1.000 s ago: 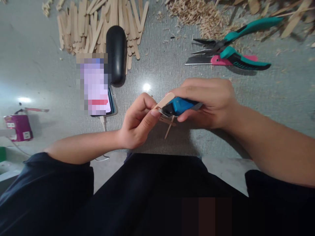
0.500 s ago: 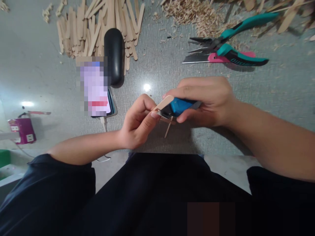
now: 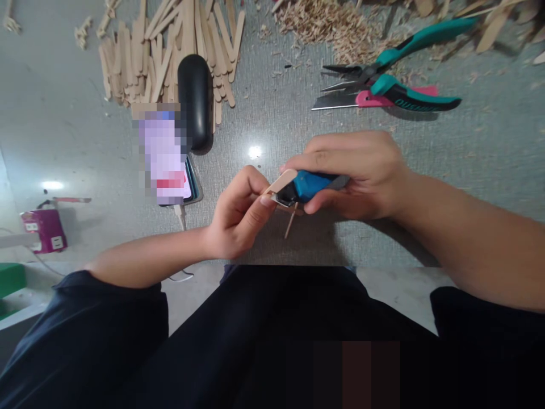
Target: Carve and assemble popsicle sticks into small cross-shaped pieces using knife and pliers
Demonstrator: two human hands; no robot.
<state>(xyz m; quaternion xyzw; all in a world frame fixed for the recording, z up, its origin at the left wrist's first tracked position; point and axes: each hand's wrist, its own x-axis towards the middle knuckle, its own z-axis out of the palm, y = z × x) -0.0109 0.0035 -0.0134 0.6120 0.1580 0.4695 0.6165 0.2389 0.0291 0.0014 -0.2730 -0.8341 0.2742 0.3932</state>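
My left grip [image 3: 240, 218] pinches the wooden craft stick [image 3: 284, 180] above the table [image 3: 255, 122], and my right grip [image 3: 357, 175] is wrapped around the blue utility knife [image 3: 313, 185], which, if I press too strongly, might slip into my left thumb [image 3: 257, 213] so near it.

This looks like a spot for small wood work. Whether it is a home or a workshop is hard to tell. The gray table [image 3: 264, 116] has flat wooden sticks [image 3: 188, 34] at the upper left, wood bits [image 3: 327, 28] at the top, and pliers [image 3: 373, 71] over a pink-handled blade [image 3: 335, 102] at the upper right.
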